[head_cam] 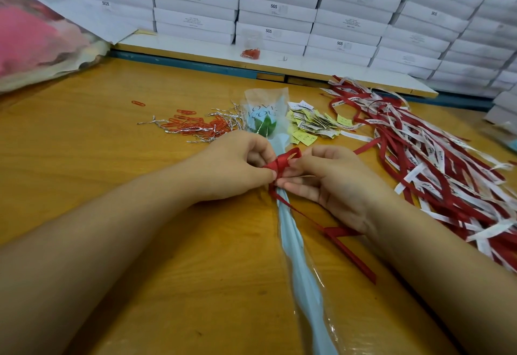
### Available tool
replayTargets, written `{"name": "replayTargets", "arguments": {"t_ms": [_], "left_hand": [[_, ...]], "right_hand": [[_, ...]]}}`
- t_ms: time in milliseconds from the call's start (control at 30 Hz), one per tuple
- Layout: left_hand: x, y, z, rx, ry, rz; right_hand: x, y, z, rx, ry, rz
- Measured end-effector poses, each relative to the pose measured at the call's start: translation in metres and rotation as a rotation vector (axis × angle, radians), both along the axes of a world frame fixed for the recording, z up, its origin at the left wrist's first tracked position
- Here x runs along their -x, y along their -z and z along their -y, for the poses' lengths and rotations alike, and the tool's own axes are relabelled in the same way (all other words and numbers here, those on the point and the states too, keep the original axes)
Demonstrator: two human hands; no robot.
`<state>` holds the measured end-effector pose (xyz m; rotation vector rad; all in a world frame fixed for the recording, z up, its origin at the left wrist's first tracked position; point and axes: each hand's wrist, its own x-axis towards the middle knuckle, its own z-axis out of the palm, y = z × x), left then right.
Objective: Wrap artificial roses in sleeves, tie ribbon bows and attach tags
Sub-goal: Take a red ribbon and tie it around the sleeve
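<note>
A light-blue artificial rose in a clear sleeve (300,265) lies lengthwise on the wooden table (112,142), its head (261,123) with green leaves pointing away from me under "LOVE YOU" print. A red ribbon (282,163) is looped around the sleeve just below the flower head. My left hand (237,164) pinches the ribbon from the left. My right hand (330,178) pinches a loop of it from the right. Both ribbon tails trail toward the lower right, under my right wrist.
A heap of red and white ribbons (436,158) covers the table's right side. Yellow and white tags (310,125) lie behind my right hand. Orange paper clips and silver twist ties (195,125) lie behind my left hand. White boxes (279,7) are stacked along the back. A pink bag (33,41) sits far left.
</note>
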<state>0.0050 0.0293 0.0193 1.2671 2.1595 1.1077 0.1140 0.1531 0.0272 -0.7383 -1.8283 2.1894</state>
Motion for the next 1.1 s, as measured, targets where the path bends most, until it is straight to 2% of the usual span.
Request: {"name": "replayTargets", "arguments": {"t_ms": [167, 433, 800, 933, 1100], "left_hand": [[0.0000, 0.0054, -0.0031, -0.005, 0.008, -0.027], [-0.0030, 0.0060, -0.0038, -0.007, -0.006, -0.036], [-0.0088, -0.0017, -0.0003, -0.070, -0.119, 0.036], [-0.0067, -0.0008, -0.0029, -0.140, -0.219, 0.180], [-0.0041, 0.0019, -0.0018, -0.106, -0.283, 0.277]], "right_hand": [[-0.0012, 0.0020, 0.0003, -0.219, -0.030, 0.008], [-0.0043, 0.0031, -0.0012, -0.449, -0.086, -0.117], [-0.0008, 0.0062, -0.0035, -0.397, -0.047, -0.061], [-0.0013, 0.0057, -0.0042, -0.348, -0.037, -0.048], [-0.0006, 0.0045, -0.0042, -0.313, -0.060, 0.009]]}}
